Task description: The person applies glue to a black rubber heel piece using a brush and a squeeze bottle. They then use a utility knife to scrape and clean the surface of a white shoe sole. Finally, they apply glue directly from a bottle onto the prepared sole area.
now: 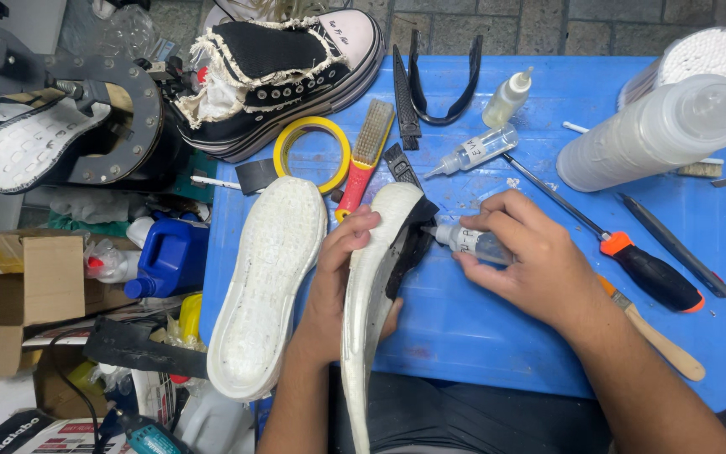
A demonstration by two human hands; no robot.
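Observation:
My left hand (339,267) grips a white shoe sole (373,277) held on edge over the blue table (497,336); a black rubber strip (409,244) peels away from the sole near its toe. My right hand (524,259) holds a small clear glue bottle (464,240), with its nozzle touching the gap between the strip and the sole. A second white sole (266,286) lies tread-up just left of my left hand.
On the table lie a yellow tape ring (313,128), a red-handled brush (365,160), two small bottles (481,147), black strips (430,92), a screwdriver (632,261), a wooden-handled brush (661,340) and a large white squeeze bottle (649,134). Black platform sneakers (279,71) stand behind. A shoe press (69,126), blue jug (170,256) and boxes crowd the left.

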